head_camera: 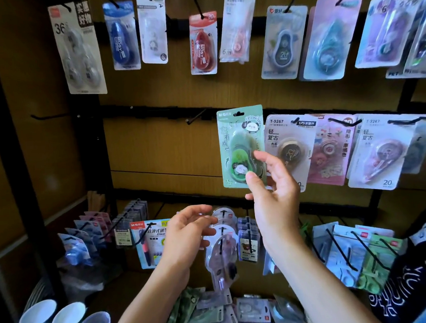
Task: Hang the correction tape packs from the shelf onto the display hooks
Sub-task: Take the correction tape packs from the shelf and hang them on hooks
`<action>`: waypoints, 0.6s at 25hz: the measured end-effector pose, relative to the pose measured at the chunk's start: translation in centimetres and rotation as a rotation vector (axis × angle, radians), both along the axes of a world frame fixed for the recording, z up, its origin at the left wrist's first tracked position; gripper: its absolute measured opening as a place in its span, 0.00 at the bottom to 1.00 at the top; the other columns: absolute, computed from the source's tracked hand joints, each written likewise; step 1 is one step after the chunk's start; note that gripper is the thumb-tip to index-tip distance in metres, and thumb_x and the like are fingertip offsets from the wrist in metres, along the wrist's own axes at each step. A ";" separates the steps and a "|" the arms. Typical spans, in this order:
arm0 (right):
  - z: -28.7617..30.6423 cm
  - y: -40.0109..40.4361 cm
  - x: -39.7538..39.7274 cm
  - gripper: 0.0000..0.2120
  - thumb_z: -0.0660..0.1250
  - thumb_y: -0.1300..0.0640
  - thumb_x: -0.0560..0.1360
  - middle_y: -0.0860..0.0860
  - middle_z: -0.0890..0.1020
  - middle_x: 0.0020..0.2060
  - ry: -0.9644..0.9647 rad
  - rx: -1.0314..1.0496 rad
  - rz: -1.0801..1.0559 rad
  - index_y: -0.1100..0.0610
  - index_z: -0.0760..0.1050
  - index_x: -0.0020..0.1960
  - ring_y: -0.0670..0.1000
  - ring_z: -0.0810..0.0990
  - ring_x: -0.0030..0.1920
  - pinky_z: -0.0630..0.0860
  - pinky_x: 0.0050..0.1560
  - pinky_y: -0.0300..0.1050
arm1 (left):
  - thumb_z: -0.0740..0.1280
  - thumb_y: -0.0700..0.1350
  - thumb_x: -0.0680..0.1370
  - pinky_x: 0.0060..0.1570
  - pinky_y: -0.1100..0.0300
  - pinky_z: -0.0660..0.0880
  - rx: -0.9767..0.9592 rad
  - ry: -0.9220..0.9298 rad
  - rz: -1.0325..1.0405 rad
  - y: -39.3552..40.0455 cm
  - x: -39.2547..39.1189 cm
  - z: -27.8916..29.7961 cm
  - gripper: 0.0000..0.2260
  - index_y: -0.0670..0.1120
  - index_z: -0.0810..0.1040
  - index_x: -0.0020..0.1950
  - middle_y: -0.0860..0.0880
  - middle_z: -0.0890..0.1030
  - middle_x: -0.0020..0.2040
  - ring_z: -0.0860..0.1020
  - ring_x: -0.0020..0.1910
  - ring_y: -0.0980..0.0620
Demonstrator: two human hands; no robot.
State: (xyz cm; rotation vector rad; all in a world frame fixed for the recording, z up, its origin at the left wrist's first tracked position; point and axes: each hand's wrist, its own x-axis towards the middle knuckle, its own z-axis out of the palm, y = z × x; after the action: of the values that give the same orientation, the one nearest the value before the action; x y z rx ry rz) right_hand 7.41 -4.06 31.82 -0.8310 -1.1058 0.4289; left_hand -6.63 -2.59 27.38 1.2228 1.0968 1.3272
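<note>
Head view, from the left: the top row of hooks is hung with packs, while the middle rail has a bare hook (195,118) with no pack on it. Lower down, the left hand (186,232) hovers with loosely curled fingers, holding nothing. Beside it the right hand (271,182) pinches the bottom of a green correction tape pack (242,145) between thumb and fingers, lifted upright just right of the bare hook, its hang slot level with the rail but not on any hook that I can see. Further right, the T-9267 pack (287,143) and its neighbours already hang. A loose pile of packs (225,317) on the shelf suggests plenty remains.
</note>
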 end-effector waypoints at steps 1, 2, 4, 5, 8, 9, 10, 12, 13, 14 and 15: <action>0.0 -0.2 0.0 0.17 0.67 0.65 0.76 0.42 0.80 0.57 0.021 -0.002 0.016 0.46 0.78 0.58 0.49 0.80 0.58 0.82 0.40 0.46 | 0.65 0.37 0.76 0.44 0.49 0.77 -0.005 -0.003 -0.001 0.0 0.1 -0.1 0.09 0.46 0.82 0.51 0.48 0.86 0.42 0.81 0.39 0.50; -0.1 -0.4 0.0 0.17 0.67 0.66 0.76 0.44 0.81 0.57 0.043 0.003 0.052 0.47 0.78 0.58 0.49 0.81 0.55 0.81 0.37 0.42 | 0.65 0.37 0.76 0.44 0.49 0.77 -0.009 -0.008 -0.002 0.0 0.1 -0.1 0.09 0.46 0.82 0.51 0.47 0.85 0.42 0.81 0.39 0.50; 0.0 -0.7 -0.1 0.16 0.66 0.67 0.76 0.46 0.81 0.56 0.039 0.020 0.082 0.50 0.78 0.59 0.46 0.82 0.51 0.79 0.37 0.39 | 0.65 0.37 0.77 0.41 0.53 0.76 -0.013 -0.016 -0.003 -0.1 0.2 -0.1 0.09 0.46 0.82 0.51 0.46 0.85 0.43 0.80 0.39 0.50; 0.2 -0.8 -0.2 0.16 0.66 0.67 0.77 0.47 0.81 0.56 0.033 0.023 0.077 0.51 0.78 0.59 0.45 0.82 0.50 0.79 0.36 0.40 | 0.65 0.36 0.77 0.39 0.56 0.76 -0.013 -0.020 -0.003 -0.2 0.3 -0.1 0.08 0.45 0.82 0.52 0.47 0.85 0.43 0.80 0.38 0.51; 0.7 -0.6 -0.3 0.16 0.67 0.66 0.77 0.45 0.80 0.55 0.051 -0.006 0.065 0.50 0.78 0.59 0.44 0.82 0.48 0.80 0.34 0.40 | 0.64 0.36 0.77 0.35 0.61 0.75 -0.014 -0.027 -0.006 -0.4 0.3 0.1 0.09 0.45 0.81 0.52 0.47 0.86 0.43 0.80 0.37 0.52; 0.8 -0.6 -0.3 0.16 0.67 0.66 0.77 0.43 0.80 0.54 0.054 -0.020 0.069 0.49 0.78 0.58 0.43 0.82 0.48 0.80 0.33 0.40 | 0.64 0.36 0.77 0.35 0.61 0.75 -0.015 -0.027 -0.008 -0.4 0.3 0.1 0.09 0.45 0.81 0.52 0.47 0.86 0.43 0.80 0.37 0.52; 0.8 -0.6 -0.2 0.16 0.67 0.66 0.77 0.42 0.80 0.54 0.057 -0.032 0.075 0.49 0.78 0.58 0.42 0.82 0.47 0.79 0.33 0.40 | 0.64 0.36 0.77 0.35 0.62 0.75 -0.015 -0.026 -0.010 -0.5 0.2 0.2 0.09 0.44 0.81 0.52 0.47 0.86 0.43 0.80 0.37 0.52; 0.7 -0.8 -0.2 0.16 0.67 0.67 0.76 0.41 0.80 0.53 0.056 -0.050 0.086 0.49 0.78 0.58 0.42 0.81 0.46 0.79 0.32 0.39 | 0.64 0.37 0.77 0.36 0.60 0.74 -0.012 -0.023 -0.007 -0.5 0.2 0.2 0.09 0.44 0.82 0.53 0.47 0.86 0.43 0.80 0.38 0.51; 0.5 -0.8 -0.2 0.16 0.67 0.67 0.76 0.42 0.80 0.53 0.052 -0.056 0.088 0.49 0.78 0.58 0.42 0.81 0.46 0.78 0.32 0.39 | 0.64 0.37 0.77 0.37 0.60 0.74 -0.011 -0.020 -0.005 -0.5 0.2 0.2 0.09 0.45 0.82 0.53 0.47 0.86 0.43 0.80 0.38 0.51; 0.3 -0.8 -0.2 0.16 0.67 0.67 0.76 0.43 0.81 0.54 0.053 -0.059 0.087 0.49 0.78 0.58 0.42 0.81 0.46 0.79 0.32 0.39 | 0.65 0.37 0.77 0.37 0.59 0.74 -0.014 -0.019 -0.004 -0.6 0.1 0.1 0.09 0.45 0.82 0.52 0.48 0.86 0.42 0.81 0.38 0.51; 0.1 -0.9 -0.2 0.16 0.66 0.67 0.76 0.43 0.81 0.54 0.060 -0.062 0.084 0.49 0.78 0.57 0.43 0.81 0.47 0.79 0.32 0.39 | 0.65 0.37 0.77 0.37 0.59 0.74 -0.018 -0.018 -0.003 -0.6 0.1 0.1 0.09 0.45 0.82 0.52 0.48 0.86 0.42 0.81 0.38 0.52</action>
State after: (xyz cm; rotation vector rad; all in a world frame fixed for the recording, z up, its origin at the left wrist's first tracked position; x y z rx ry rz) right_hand 7.20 -4.93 31.93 -0.8228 -1.0791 0.5577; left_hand -6.48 -3.18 27.43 1.1967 1.0918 1.3209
